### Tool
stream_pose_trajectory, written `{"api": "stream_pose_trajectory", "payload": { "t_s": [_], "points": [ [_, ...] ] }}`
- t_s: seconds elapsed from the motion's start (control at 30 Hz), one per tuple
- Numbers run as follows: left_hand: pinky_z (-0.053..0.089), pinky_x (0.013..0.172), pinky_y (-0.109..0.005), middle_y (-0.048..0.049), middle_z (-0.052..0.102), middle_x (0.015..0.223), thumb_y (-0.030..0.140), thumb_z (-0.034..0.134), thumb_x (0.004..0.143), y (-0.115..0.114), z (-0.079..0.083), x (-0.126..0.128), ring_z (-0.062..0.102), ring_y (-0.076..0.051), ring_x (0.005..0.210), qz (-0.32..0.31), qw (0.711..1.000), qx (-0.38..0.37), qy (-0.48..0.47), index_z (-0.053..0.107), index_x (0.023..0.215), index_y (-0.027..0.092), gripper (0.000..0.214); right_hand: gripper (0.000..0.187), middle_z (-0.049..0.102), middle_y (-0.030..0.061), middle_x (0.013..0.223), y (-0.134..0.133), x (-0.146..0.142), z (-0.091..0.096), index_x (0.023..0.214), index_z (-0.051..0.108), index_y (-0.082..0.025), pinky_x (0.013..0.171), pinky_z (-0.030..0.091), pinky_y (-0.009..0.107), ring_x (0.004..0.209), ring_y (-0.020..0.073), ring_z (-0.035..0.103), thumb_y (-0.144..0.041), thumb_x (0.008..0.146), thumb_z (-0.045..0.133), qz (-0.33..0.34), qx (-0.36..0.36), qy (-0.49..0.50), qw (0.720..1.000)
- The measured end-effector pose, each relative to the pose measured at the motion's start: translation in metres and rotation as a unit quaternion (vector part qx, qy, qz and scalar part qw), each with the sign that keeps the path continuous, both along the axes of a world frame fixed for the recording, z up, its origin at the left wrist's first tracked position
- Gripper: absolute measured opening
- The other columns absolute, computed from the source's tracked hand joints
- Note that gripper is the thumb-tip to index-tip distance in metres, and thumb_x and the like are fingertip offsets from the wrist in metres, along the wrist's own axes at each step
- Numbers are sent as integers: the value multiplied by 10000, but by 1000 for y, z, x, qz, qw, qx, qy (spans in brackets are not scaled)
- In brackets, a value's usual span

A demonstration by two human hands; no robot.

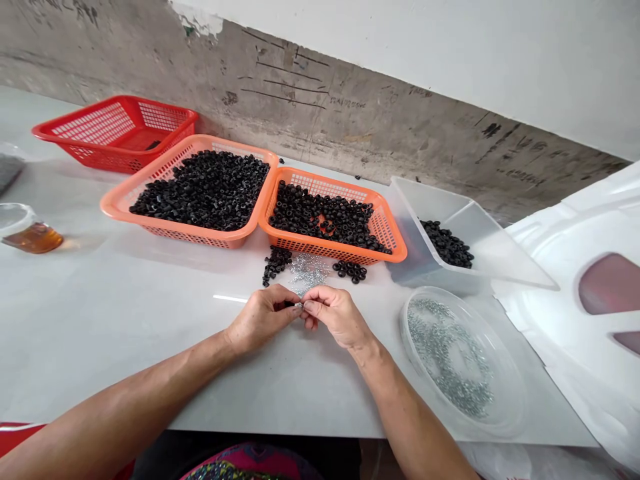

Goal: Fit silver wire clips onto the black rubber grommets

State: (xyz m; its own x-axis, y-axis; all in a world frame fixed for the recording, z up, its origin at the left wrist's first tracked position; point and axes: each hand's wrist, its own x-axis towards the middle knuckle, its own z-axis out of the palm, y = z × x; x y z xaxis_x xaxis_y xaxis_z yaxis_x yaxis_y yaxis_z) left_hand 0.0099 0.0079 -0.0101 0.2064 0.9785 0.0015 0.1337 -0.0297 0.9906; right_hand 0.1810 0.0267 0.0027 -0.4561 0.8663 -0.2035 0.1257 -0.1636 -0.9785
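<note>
left hand (263, 319): fingers pinched narrow on my tiny black ring (289, 304)
right hand (337, 315): fingertips nipping a small silver piece (299, 305)
just past my fingers: loose silver bits (306, 271), then an orange basket (320, 249)

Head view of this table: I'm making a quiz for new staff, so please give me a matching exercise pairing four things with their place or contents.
Things:
1. Red plastic basket
2. Clear round dish
3. Clear plastic tub
4. Loose silver pieces

Places or contents:
A. Lying directly on the table
B. Holding silver pieces
C. Far left, beyond the orange baskets
D. Holding black rings

Pairs: 1-C, 2-B, 3-D, 4-A
</note>
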Motion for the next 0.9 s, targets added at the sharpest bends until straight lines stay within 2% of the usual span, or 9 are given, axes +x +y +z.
{"api": "stream_pose_trajectory", "payload": {
  "t_s": [0.13, 0.3, 0.57, 0.77, 0.9],
  "points": [
    [419, 665, -279, -44, 667, 751, 249, 591, 769, 0, 6, 0, 568, -188, 740, -16, 1000, 5, 24, 724, 743, 189, 148, 147, 589, -2, 636, -1, 0, 0, 780, 612, -142, 480, 430, 215, 519, 94, 543, -287, 788, 590, -9, 9, 1, 1000],
    [411, 632, -270, -45, 620, 727, 272, 581, 771, -1, 5, 1, 543, -174, 694, -3, 999, -1, 36, 697, 722, 162, 167, 140, 578, -15, 598, -1, 0, 5, 798, 652, -159, 552, 442, 234, 549, 102, 537, -286, 790, 593, -23, 68, -40, 997],
    [404, 647, -266, -31, 597, 701, 261, 524, 797, -3, 5, 0, 522, -169, 695, -28, 998, 24, 46, 668, 693, 172, 198, 122, 606, 8, 692, -3, -2, 9, 819, 643, -160, 605, 482, 261, 617, 123, 561, -255, 755, 600, -30, 64, -63, 995],
    [380, 563, -243, 0, 567, 619, 272, 512, 791, -2, 6, 2, 498, -140, 603, -41, 998, -21, 38, 666, 712, 168, 202, 77, 579, -7, 629, -4, -1, 8, 789, 610, -166, 553, 458, 237, 588, 119, 544, -218, 760, 561, -12, 90, -98, 991],
    [405, 551, -252, 14, 565, 581, 255, 521, 767, -1, 0, 5, 499, -121, 526, -32, 995, -98, -18, 655, 840, 148, 187, 56, 561, -25, 570, 0, 0, 2, 750, 585, -177, 496, 418, 218, 527, 109, 512, -187, 747, 530, -49, 110, -147, 982]
  ]
}}
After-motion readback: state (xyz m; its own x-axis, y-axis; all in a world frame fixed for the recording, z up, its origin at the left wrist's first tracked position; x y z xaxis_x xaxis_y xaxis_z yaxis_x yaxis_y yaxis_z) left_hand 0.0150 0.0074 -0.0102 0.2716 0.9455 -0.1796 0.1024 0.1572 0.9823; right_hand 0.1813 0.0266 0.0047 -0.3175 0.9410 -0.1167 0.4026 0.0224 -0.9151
